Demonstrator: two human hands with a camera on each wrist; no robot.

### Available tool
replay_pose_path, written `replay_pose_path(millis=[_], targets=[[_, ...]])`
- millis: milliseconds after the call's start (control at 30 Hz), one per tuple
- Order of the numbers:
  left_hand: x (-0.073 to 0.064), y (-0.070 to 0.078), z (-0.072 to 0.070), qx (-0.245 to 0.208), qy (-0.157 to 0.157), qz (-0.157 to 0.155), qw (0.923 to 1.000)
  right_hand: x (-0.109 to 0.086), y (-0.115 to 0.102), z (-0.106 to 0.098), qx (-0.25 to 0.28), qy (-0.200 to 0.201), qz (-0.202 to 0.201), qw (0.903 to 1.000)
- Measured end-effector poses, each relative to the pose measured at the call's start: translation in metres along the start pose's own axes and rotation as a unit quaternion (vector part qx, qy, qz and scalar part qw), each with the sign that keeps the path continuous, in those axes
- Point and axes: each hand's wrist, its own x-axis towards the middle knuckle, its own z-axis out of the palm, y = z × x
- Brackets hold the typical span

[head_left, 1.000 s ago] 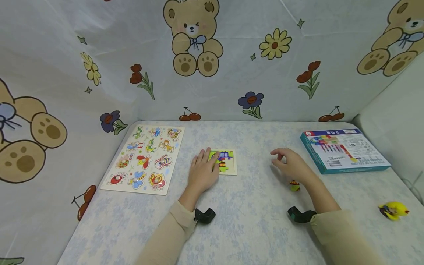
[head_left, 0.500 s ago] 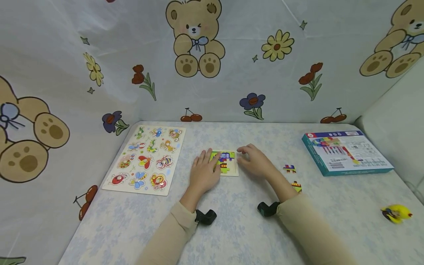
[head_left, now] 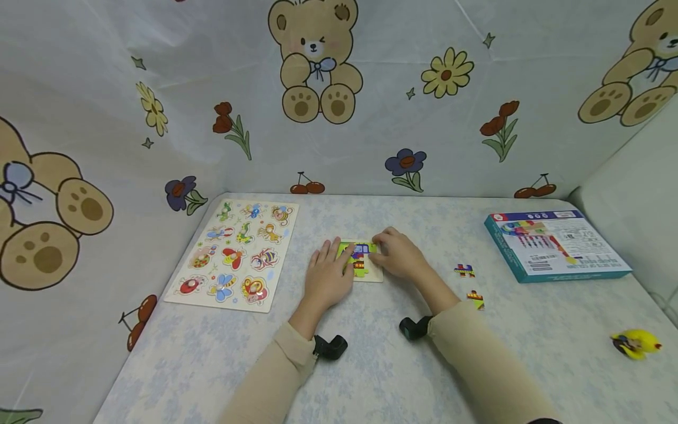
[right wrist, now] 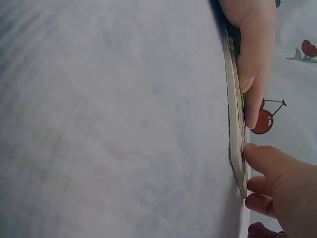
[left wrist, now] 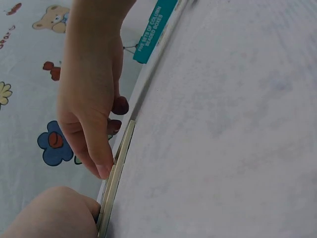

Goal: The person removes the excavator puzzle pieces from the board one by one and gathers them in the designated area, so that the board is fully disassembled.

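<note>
A small jigsaw board (head_left: 375,275) with a blue and purple vehicle picture lies mid-table, bare wood showing at its lower right. My left hand (head_left: 327,277) rests on its left part, fingers spread and straight. At the right edge is my right hand (head_left: 399,254), fingers bent, thumb and index fingertips at the board. In the left wrist view, the right hand (left wrist: 91,104) meets the board's top surface with one fingertip; I cannot tell whether a piece is under it. Two loose jigsaw pieces, one purple (head_left: 465,271) and one yellow-green (head_left: 476,299), lie to the right.
A large insect-picture puzzle board (head_left: 233,256) lies at the left. Back right is a flat teal-edged box (head_left: 561,244). A yellow toy duck (head_left: 635,343) stands near the right edge. A patterned cloth wall (head_left: 328,147) borders the table's back.
My right hand has moved left from beside the loose pieces to the board's right edge, uncovering the purple piece. The left hand has stayed on the board. The head view has shifted slightly.
</note>
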Motion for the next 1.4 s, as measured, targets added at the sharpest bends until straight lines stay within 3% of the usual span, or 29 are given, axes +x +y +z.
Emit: replay_pose_path(millis=[367,700,1167,1400], targets=[[0.001,0.001,-0.002,0.0,0.001,0.001,1.0,0.004,-0.006,-0.002,-0.066,-0.005,-0.018,0.9977],[0.0,0.001,-0.002,-0.005,0.0,-0.001,1.0,0.005,-0.019,-0.009,-0.167,-0.014,-0.045,0.9848],[0.0,0.002,-0.002,0.004,0.002,0.0,1.0,0.009,-0.017,-0.013,-0.166,-0.029,-0.078,0.9826],[-0.001,0.001,-0.001,0.0,0.003,0.003,1.0,0.008,-0.015,-0.012,-0.137,-0.031,-0.058,0.9883]])
